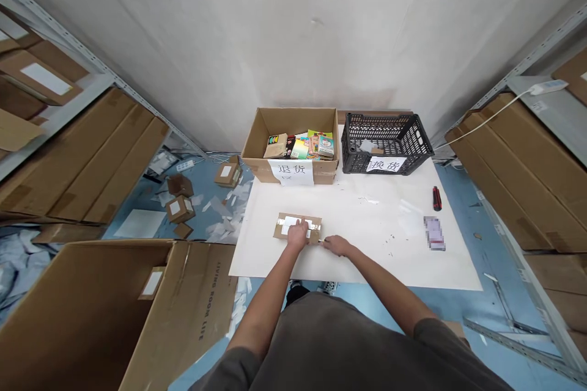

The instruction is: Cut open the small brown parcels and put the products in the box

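Note:
A small cardboard box (280, 231) with a white label and clear tape lies flat on the white-topped table (362, 263). My left hand (298, 234) holds it down from above, fingers pressed on the label side. Just off the box's right end, my right hand (337, 245) is closed around a small thin utility knife (321, 241). Its tip is at the box's lower right edge, and most of the knife is hidden in the fingers. I cannot tell whether the blade is in the tape.
Behind stand an open carton (257, 153) of books and a black plastic crate (351, 162). A red-black tool (437, 198) and a blurred purple item (434, 233) lie at right. A large open carton (202, 293) stands left; shelves (92, 113) flank both sides. Paper scraps (227, 220) litter the floor.

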A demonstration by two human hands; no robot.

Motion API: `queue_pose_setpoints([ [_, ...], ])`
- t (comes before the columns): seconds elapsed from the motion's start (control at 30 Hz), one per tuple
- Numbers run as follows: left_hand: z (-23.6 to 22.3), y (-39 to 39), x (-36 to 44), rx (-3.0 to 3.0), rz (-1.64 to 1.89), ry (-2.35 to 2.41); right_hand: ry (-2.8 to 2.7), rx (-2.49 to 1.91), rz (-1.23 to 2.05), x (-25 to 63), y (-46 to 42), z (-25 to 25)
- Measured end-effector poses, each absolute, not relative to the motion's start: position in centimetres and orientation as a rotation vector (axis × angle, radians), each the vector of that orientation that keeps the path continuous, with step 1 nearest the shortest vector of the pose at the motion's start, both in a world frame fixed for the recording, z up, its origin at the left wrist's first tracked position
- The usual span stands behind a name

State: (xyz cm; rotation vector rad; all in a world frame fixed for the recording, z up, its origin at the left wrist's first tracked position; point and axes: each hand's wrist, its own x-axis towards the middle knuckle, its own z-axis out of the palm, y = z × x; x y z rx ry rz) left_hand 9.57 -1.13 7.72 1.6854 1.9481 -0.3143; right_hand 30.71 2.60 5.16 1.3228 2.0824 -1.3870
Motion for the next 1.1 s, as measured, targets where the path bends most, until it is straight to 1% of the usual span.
queue_pose_setpoints([
  [0.1,7.9,-1.4,9.6,1.738,-0.311,1.925,2.036,1.407,-1.398,31.0,0.9,5.2],
  [0.2,8.0,-1.7,8.9,1.809,-0.248,1.903,1.978,1.58,-1.441,32.5,-0.4,4.9],
  [0.33,7.9,-1.2,6.1,1.851,-0.144,1.949,1.824,1.855,-1.571,34.0,-1.5,4.8],
  [0.4,7.4,-0.7,4.4,1.847,-0.168,1.958,1.744,1.947,-1.655,33.7,-1.9,5.0],
  [0.47,6.6,-0.2,3.2,1.828,-0.201,1.951,1.751,1.981,-1.673,32.6,-2.2,5.3],
  [0.57,5.3,0.0,2.5,1.826,-0.202,1.949,2.024,1.893,-1.522,30.6,-2.8,5.6],
  [0.63,4.6,-0.2,2.4,1.877,-0.155,1.955,2.207,1.828,-1.333,29.4,-3.5,5.7],
  [0.7,4.1,-0.6,2.2,1.958,-0.063,1.952,2.274,1.845,-1.149,28.6,-4.4,5.6],
  [0.77,3.7,-1.1,1.9,2.025,0.055,1.952,2.295,1.9,-1.017,27.9,-5.2,5.6],
  [0.9,2.9,-1.9,1.6,2.036,0.25,2.008,2.296,1.948,-0.87,26.1,-6.0,5.6],
  [1.0,2.4,-2.2,1.7,2.038,0.326,2.007,2.235,1.98,-0.775,24.7,-5.4,5.6],
  [1.1,2.1,-2.2,1.7,2.045,0.379,1.995,2.094,2.074,-0.671,26.1,-4.2,5.8],
])
